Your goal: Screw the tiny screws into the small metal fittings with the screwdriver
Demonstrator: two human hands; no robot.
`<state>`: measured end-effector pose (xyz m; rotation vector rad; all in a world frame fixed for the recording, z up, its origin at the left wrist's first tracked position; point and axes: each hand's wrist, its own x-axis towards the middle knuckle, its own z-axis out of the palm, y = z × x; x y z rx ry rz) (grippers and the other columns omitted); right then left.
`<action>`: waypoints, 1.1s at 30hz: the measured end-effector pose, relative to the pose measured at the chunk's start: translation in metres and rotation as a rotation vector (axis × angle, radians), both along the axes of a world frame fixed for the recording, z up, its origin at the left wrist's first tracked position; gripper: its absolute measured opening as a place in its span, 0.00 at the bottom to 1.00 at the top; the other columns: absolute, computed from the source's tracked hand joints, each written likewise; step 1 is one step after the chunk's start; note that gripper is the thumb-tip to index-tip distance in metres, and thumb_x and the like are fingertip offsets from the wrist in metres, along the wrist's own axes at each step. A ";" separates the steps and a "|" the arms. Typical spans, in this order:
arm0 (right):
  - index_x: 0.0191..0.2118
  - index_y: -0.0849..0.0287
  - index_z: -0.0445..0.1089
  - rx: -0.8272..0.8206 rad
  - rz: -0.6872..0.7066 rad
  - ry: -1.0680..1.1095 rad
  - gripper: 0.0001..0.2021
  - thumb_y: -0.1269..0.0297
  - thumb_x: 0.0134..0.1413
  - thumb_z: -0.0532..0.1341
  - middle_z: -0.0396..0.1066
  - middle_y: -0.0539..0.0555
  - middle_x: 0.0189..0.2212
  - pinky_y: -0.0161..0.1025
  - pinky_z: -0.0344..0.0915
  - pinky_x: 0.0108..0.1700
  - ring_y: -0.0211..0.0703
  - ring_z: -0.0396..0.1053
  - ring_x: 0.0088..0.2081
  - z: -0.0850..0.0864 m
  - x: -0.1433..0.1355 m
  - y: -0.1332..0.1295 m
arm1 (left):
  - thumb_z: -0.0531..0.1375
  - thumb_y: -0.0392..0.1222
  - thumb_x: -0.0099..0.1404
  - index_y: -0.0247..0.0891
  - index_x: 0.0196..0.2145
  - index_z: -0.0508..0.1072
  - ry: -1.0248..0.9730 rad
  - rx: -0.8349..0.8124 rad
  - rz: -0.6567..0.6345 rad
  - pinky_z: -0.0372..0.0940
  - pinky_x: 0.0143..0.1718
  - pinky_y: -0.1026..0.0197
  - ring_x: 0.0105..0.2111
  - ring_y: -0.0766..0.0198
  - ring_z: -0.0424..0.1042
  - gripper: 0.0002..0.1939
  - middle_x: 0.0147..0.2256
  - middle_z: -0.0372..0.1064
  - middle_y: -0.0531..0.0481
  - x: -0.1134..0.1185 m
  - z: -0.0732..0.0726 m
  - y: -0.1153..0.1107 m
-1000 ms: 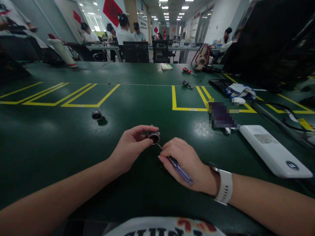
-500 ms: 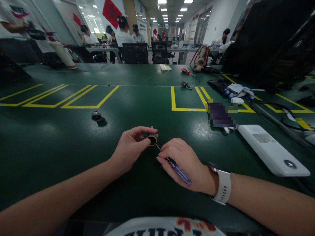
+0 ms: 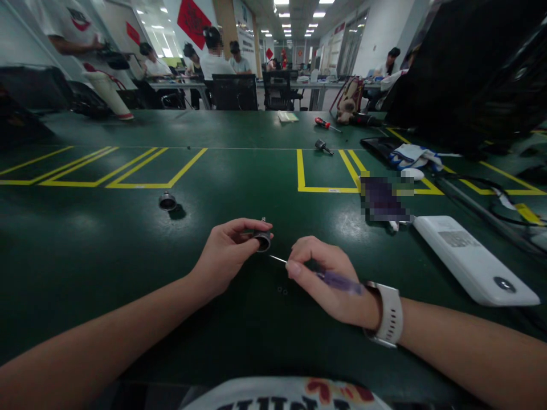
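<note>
Between the thumb and fingers of my left hand [image 3: 226, 250] is a round, hollow metal part [image 3: 264, 241], its opening facing me and a short stem pointing away. My right hand [image 3: 322, 273] is closed on a small screwdriver [image 3: 339, 281] with a translucent purple handle, blurred by motion. The thin shaft points left, its tip just below the metal part and apart from it. Two tiny rings [image 3: 282, 291] lie on the green table between my hands. A similar round metal part [image 3: 167, 201] rests to the left, beyond my left hand.
A white power bank [image 3: 474, 259] and a blurred-out phone [image 3: 382, 199] lie at the right. Farther back are a metal part with a shaft [image 3: 323, 147], a red screwdriver [image 3: 327, 124] and a bundled cloth [image 3: 414, 158]. Yellow tape [image 3: 327, 191] marks the table. People sit beyond.
My right hand has drawn the screwdriver back from the metal part's opening, moving right and turning the handle flatter. The tiny rings now show. My left hand has hardly moved.
</note>
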<state>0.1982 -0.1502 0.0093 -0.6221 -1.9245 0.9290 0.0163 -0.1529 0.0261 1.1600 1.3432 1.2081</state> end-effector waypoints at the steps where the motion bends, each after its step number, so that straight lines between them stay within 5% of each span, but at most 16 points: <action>1: 0.23 0.60 0.63 -0.139 0.012 0.041 0.12 0.64 0.57 0.56 0.65 0.49 0.20 0.38 0.61 0.31 0.37 0.64 0.25 -0.001 0.001 0.003 | 0.65 0.35 0.48 0.36 0.32 0.76 0.000 0.001 0.001 0.67 0.44 0.55 0.37 0.58 0.74 0.10 0.37 0.76 0.46 -0.001 0.000 0.001; 4: 0.19 0.59 0.61 -0.509 0.091 0.129 0.18 0.59 0.59 0.54 0.58 0.44 0.12 0.35 0.58 0.26 0.34 0.58 0.18 -0.006 0.001 0.012 | 0.66 0.34 0.48 0.35 0.33 0.76 -0.014 -0.013 0.009 0.67 0.44 0.56 0.37 0.59 0.74 0.11 0.37 0.76 0.47 -0.006 -0.001 0.005; 7: 0.17 0.59 0.61 -0.654 0.137 0.190 0.20 0.56 0.58 0.55 0.55 0.43 0.11 0.33 0.55 0.23 0.31 0.55 0.16 -0.012 0.001 0.018 | 0.66 0.35 0.47 0.35 0.33 0.76 -0.048 -0.040 0.015 0.67 0.43 0.58 0.38 0.60 0.74 0.12 0.36 0.76 0.47 -0.009 0.000 0.008; 18: 0.19 0.60 0.61 -0.617 0.135 0.056 0.19 0.56 0.58 0.54 0.56 0.43 0.13 0.30 0.51 0.18 0.30 0.55 0.15 -0.011 0.001 0.016 | 0.67 0.33 0.46 0.35 0.33 0.75 -0.101 -0.096 0.010 0.69 0.42 0.59 0.35 0.62 0.74 0.13 0.35 0.75 0.47 -0.009 -0.001 0.009; 22: 0.18 0.59 0.58 -0.442 0.086 -0.068 0.20 0.59 0.60 0.52 0.54 0.44 0.12 0.32 0.51 0.20 0.31 0.54 0.16 0.000 0.000 0.008 | 0.66 0.33 0.47 0.35 0.33 0.75 -0.108 -0.094 0.009 0.68 0.43 0.59 0.36 0.62 0.74 0.13 0.35 0.75 0.47 -0.009 -0.002 0.009; 28: 0.19 0.57 0.53 0.293 0.100 -0.267 0.17 0.68 0.59 0.51 0.54 0.46 0.17 0.39 0.54 0.31 0.35 0.54 0.22 0.000 0.000 -0.007 | 0.65 0.33 0.48 0.34 0.37 0.75 -0.140 -0.105 0.020 0.67 0.45 0.58 0.40 0.60 0.73 0.15 0.37 0.75 0.46 -0.008 0.000 0.008; 33: 0.21 0.57 0.56 0.482 0.055 -0.280 0.15 0.68 0.59 0.51 0.59 0.49 0.19 0.39 0.57 0.33 0.37 0.58 0.25 -0.007 0.001 -0.007 | 0.66 0.34 0.46 0.34 0.38 0.75 -0.159 -0.103 0.041 0.67 0.45 0.58 0.39 0.61 0.73 0.17 0.38 0.74 0.46 -0.008 0.002 0.007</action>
